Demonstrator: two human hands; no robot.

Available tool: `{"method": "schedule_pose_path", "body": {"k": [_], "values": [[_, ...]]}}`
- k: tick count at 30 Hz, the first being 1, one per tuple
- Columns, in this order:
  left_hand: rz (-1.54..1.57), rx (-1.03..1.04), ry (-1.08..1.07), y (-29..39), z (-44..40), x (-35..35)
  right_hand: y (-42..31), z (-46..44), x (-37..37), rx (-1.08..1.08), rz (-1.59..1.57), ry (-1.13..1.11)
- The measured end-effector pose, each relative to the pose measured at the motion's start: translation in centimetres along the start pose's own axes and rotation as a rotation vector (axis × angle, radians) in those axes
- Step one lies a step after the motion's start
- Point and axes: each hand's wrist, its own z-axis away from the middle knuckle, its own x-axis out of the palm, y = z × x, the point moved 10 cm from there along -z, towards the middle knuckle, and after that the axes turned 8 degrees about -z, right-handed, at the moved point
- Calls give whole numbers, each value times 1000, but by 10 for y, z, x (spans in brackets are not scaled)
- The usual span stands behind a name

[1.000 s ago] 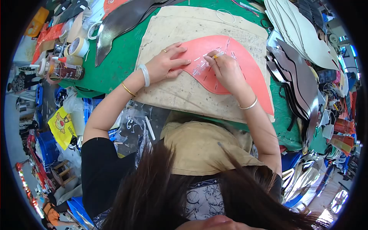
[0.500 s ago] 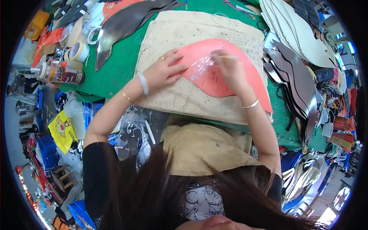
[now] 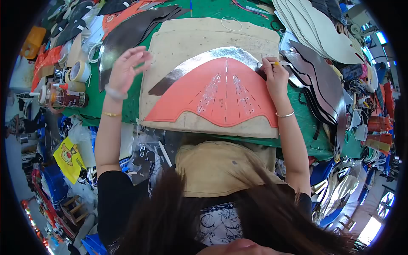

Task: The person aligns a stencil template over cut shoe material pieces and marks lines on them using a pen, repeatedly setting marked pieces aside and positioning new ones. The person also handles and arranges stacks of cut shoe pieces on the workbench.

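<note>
Coral slotted template (image 3: 222, 100) | glossy curved sheet (image 3: 199, 62) | left hand (image 3: 124, 75) raised | right hand (image 3: 276, 75): pen (image 3: 284, 63)

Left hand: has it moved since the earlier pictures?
Yes, leftward: the left hand, earlier on the coral piece, is now mostly past the left edge of the pale board.
</note>
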Motion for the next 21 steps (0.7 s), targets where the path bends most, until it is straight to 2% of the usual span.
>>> {"method": "schedule_pose_path", "body": {"k": [3, 6, 9, 10, 12, 13, 14, 15, 17, 18, 19, 21], "values": [[-1258, 410, 383, 22, -22, -44, -3, 1, -4, -71, 121, 38], [-1788, 644, 613, 12, -41, -46, 0, 3, -3, -3, 34, 16], [-1878, 457, 627, -12, -70, -73, -2, 1, -16, 8, 92, 104], [-1705, 441, 518, -17, -81, -85, -9, -1, -18, -36, 278, 30], [-1768, 502, 461, -28, -95, -87, -39, 10, -18, -87, 525, -156], [-1808, 522, 445, -27, -92, -91, -32, 20, -10, -106, 658, -347], [-1837, 438, 415, -17, -88, -80, -3, 30, -10, -97, 616, -408], [-1745, 441, 466, -14, -85, -83, 1, 35, -11, 49, 577, -465], [-1589, 153, 518, -5, -89, -94, -13, 34, -20, 162, 512, -428], [-1551, 301, 525, 4, -87, -86, -15, 34, -22, 247, 449, -454], [-1788, 325, 549, 4, -87, -75, -12, 35, -23, 336, 391, -476], [-1809, 409, 646, 0, -94, -77, -21, 30, -24, 287, 245, -458]]}}
